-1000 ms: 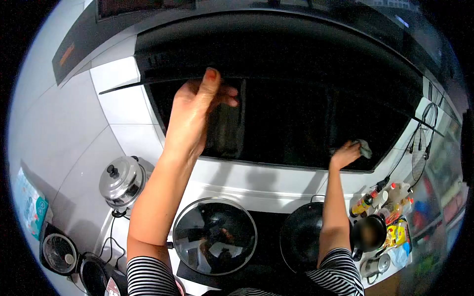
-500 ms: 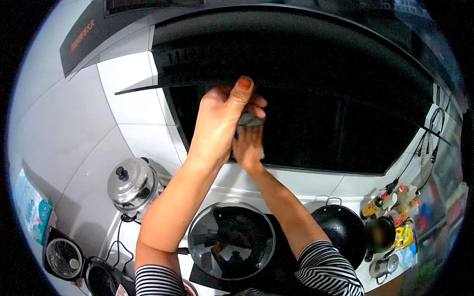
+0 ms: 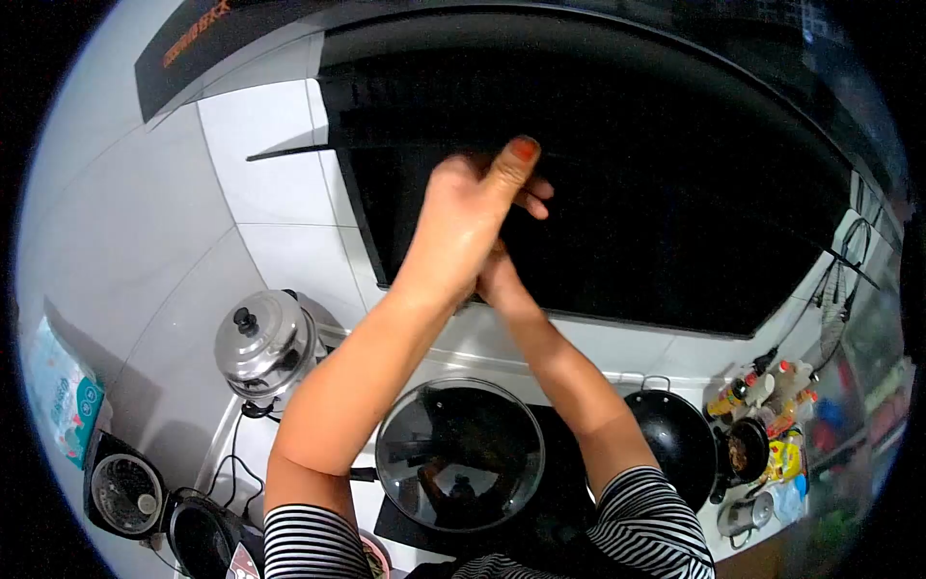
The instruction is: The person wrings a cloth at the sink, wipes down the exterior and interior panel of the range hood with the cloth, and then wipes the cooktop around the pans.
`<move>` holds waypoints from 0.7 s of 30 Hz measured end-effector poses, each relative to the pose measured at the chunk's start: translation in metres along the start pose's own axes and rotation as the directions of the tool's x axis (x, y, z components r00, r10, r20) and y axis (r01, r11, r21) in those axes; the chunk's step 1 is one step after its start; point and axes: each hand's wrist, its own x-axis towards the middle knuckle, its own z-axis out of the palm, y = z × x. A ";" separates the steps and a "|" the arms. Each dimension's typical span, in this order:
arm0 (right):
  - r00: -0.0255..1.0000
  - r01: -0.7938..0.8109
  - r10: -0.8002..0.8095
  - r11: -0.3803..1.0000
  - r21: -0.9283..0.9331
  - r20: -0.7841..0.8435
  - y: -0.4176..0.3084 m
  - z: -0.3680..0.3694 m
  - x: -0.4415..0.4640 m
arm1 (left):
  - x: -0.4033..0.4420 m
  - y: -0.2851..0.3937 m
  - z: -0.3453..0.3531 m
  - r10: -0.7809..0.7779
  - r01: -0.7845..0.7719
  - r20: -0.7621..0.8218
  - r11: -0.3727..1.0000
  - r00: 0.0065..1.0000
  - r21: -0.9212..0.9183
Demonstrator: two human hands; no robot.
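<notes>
My left hand is raised in front of the black range hood, its thumb pointing up and its fingers curled at the edge of the hood's tilted panel. The dark surface makes the exact contact hard to see. My right hand reaches up behind my left wrist, near the hood's lower part. Its fingers are hidden there, and so is the grey cloth. Under my arms, a black pan with a glass lid sits on the black cooktop.
To the left stand a steel steamer pot, a black open appliance and a blue tissue pack. On the right are a black wok, a small pan, several bottles, a steel pot and hanging cables.
My left hand has shifted right along the hood. My right hand, earlier seen pressing a grey cloth to the hood, is now mostly covered by my left wrist. The whole view has shifted slightly.
</notes>
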 end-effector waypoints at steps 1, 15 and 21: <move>0.997 -0.072 0.071 0.997 -0.023 -0.023 -0.019 -0.007 -0.010 | 0.001 0.000 0.002 -0.029 0.029 -0.014 0.999 0.999 -0.043; 0.869 -0.343 0.286 0.936 -0.076 -0.404 -0.134 -0.097 -0.097 | 0.004 0.005 0.019 0.004 -0.019 -0.105 0.990 0.994 -0.140; 0.996 -0.040 0.016 0.962 -0.269 -0.093 -0.182 -0.044 -0.106 | 0.004 0.007 0.018 0.001 -0.013 -0.104 0.994 0.995 -0.110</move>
